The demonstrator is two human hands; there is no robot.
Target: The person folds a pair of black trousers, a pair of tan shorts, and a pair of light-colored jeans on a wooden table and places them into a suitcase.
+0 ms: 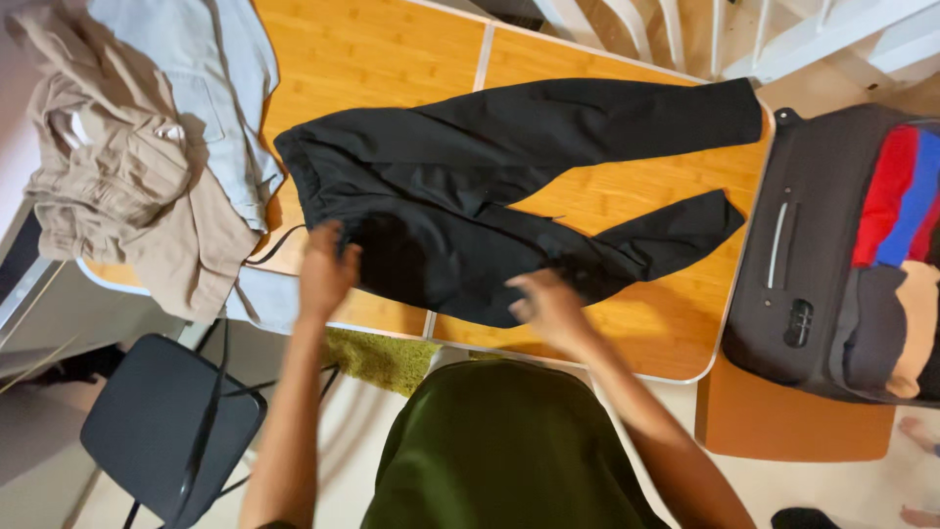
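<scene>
A pair of black pants (470, 186) lies spread flat on a wooden table (392, 49), waistband to the left and both legs stretching right. My left hand (325, 269) rests on the pants near the waistband, fingers curled on the fabric. My right hand (548, 306) is over the lower edge of the near leg, fingers spread and blurred. Whether either hand grips the cloth is unclear.
A pile of beige (108, 167) and light blue (211, 88) clothes covers the table's left end. An open dark suitcase (798, 255) with folded red, blue and tan garments sits at the right. A black chair (166, 421) stands at lower left. White chair backs are beyond the table.
</scene>
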